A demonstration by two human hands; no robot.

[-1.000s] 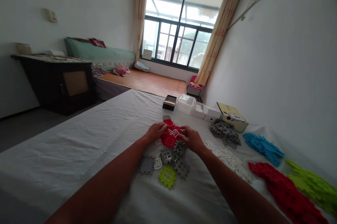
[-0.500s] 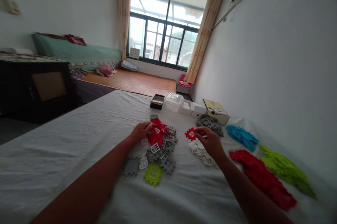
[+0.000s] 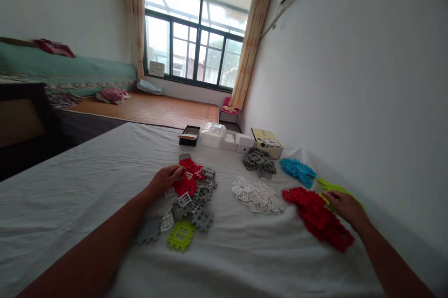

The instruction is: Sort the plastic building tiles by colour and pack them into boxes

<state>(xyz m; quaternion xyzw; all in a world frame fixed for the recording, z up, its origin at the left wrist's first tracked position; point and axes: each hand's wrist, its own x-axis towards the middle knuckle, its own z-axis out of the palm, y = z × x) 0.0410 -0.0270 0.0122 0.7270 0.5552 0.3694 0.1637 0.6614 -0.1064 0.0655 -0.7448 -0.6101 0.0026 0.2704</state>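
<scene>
the fingers of my left hand (image 3: 166, 180) bunch against red pieces (image 3: 185, 188) in the mixed heap; whether they pinch one, i cannot tell. my right hand (image 3: 345, 205) curls by the lime pieces (image 3: 333, 186) beside the red stack (image 3: 320, 218), its grip unclear.

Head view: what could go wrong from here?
1. Right hand is at the lime-green plastic tile pile, close beside the red plastic tile pile; a brush could mix colours.
2. Left hand is at the edge of the mixed red-and-grey plastic tile heap; white plastic lattice pieces lie on it, apparently loose, so a tug might scatter them.
</scene>
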